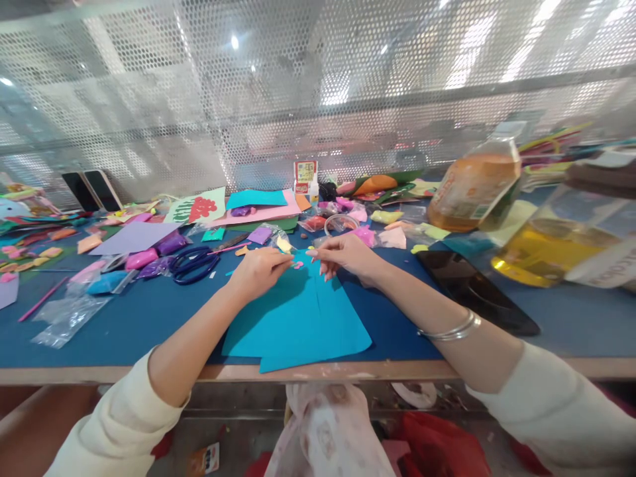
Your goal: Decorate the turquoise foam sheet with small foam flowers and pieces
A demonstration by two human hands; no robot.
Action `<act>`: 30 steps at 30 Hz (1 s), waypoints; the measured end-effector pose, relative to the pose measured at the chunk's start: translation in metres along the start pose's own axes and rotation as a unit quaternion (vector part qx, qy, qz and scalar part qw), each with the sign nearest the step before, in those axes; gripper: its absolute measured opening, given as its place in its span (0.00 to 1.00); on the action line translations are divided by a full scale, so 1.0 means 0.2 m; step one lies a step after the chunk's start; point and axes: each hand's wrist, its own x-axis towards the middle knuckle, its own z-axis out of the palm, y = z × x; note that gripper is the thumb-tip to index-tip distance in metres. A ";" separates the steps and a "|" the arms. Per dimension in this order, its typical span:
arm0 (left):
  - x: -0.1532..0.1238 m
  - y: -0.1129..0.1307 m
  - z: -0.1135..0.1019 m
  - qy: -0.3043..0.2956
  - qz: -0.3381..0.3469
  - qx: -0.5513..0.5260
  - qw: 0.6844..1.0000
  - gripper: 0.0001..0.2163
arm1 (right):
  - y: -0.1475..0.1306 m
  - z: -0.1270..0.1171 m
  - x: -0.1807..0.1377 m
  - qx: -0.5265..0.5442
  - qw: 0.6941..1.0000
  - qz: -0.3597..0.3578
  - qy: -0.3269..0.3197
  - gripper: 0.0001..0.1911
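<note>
Paper [278,321] in turquoise blue, seemingly two overlapping sheets, lies by the middle of the table's [163,334] near edge, a thin dark line showing right of its centre. Both hands meet over its far end: the right hand [342,257] has its fingers curled in towards the thumb, the left hand [259,268] its fingertips pinched together; whether either grips anything, I cannot tell. Between them, on the paper, sits a small pink piece [299,265]. Near the table's right edge stand a jar [551,242] of yellow liquid and an orange bottle [472,185], then a black slab [467,285] beside the right forearm. Dark-blue-handled scissors [191,271] lie left of the left hand; packets [387,216] crowd the far side.
</note>
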 end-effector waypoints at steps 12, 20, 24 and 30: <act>0.01 0.01 -0.01 -0.016 -0.050 -0.013 0.999 0.09 | 0.00 0.01 0.00 0.037 0.999 0.018 0.009 0.15; 0.00 0.00 0.01 0.018 0.021 0.022 0.999 0.12 | -0.02 0.00 -0.01 -0.007 1.000 0.003 0.009 0.19; 0.01 0.01 0.00 0.030 0.013 0.000 0.999 0.09 | 0.01 -0.01 0.01 0.042 0.999 0.009 0.015 0.15; 0.01 0.02 0.00 0.053 0.023 -0.012 0.998 0.08 | 0.01 -0.01 0.01 0.029 1.000 0.002 0.009 0.16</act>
